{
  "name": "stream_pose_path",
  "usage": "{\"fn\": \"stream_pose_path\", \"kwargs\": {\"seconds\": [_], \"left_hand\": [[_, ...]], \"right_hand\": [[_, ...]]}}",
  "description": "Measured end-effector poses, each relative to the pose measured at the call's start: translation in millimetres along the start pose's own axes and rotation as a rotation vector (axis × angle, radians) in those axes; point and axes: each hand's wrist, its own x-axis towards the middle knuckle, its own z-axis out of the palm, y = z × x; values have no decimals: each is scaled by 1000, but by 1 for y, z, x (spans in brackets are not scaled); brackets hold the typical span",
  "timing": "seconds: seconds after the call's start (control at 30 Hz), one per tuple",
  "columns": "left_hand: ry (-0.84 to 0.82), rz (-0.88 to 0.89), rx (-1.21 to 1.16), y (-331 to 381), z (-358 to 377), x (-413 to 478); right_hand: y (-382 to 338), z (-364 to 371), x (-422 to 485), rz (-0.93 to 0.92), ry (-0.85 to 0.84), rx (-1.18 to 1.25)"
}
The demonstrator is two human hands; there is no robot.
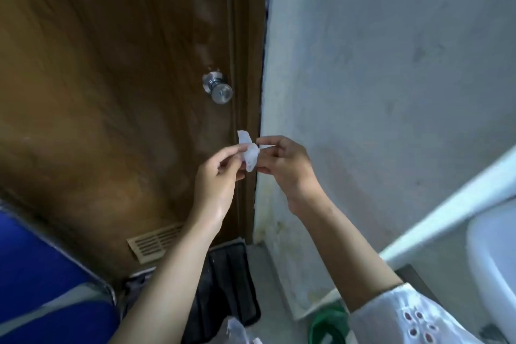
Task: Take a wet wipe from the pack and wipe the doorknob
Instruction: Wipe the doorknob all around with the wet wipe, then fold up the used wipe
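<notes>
A small white wet wipe (249, 152), folded and crumpled, hangs between both my hands in front of the door's edge. My left hand (217, 176) pinches its left side and my right hand (284, 165) pinches its right side. The round silver doorknob (219, 88) sticks out of the brown wooden door (111, 78), above and a little left of the wipe, with nothing touching it. At the bottom edge lies a crinkled clear plastic wrapper (237, 331), maybe the pack; I cannot tell.
A pale wall (391, 64) stands right of the door. A white basin (491, 260) and a white rail are at the right. A blue seat (42, 288) sits lower left, a black mat (226, 288) and a green tub (329, 324) on the floor. A vent grille (153, 241) is low in the door.
</notes>
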Motion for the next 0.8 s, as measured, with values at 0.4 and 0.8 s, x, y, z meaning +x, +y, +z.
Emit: {"fn": "stream_pose_path", "kwargs": {"seconds": [0.4, 0.8], "left_hand": [[-15, -52, 87, -3, 2, -117], [-56, -125, 270, -17, -44, -139]], "right_hand": [[29, -24, -112, -11, -65, -95], [57, 13, -149, 427, -179, 353]]}}
